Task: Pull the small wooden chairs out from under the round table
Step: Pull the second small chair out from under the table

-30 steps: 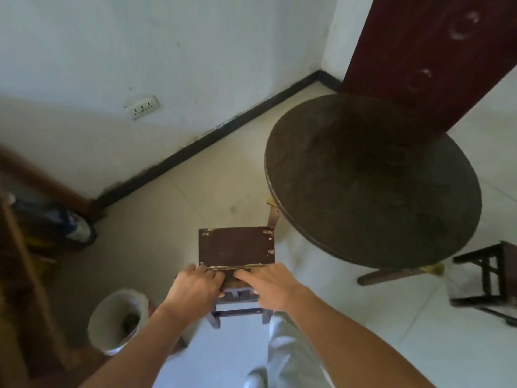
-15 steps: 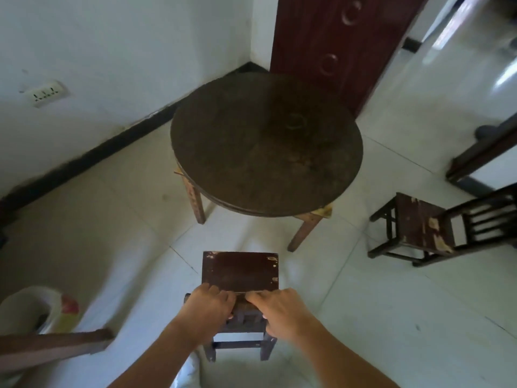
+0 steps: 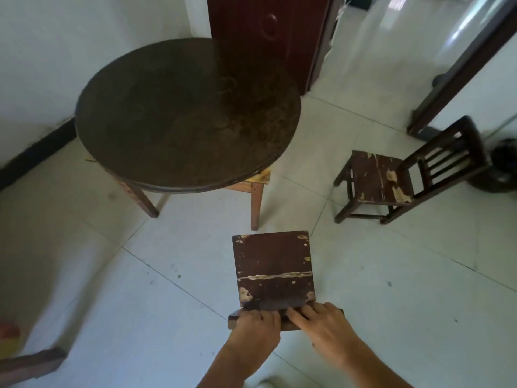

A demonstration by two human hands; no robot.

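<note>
Chair [image 3: 274, 268] farther from table [image 3: 187, 113].

Home interior: white tile floor [image 3: 391, 275], worn round table [image 3: 187, 113], small chairs [image 3: 391, 177], red door [image 3: 268, 32] at top.

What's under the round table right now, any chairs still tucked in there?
Under the round table only two of its legs and bare floor show at the near edge. No chair shows there, but the top covers most of the space beneath.

floor [image 3: 391, 289]: pale tiles | on it: round table [image 3: 187, 113], two small chairs [image 3: 274, 270] [image 3: 380, 180]
</note>
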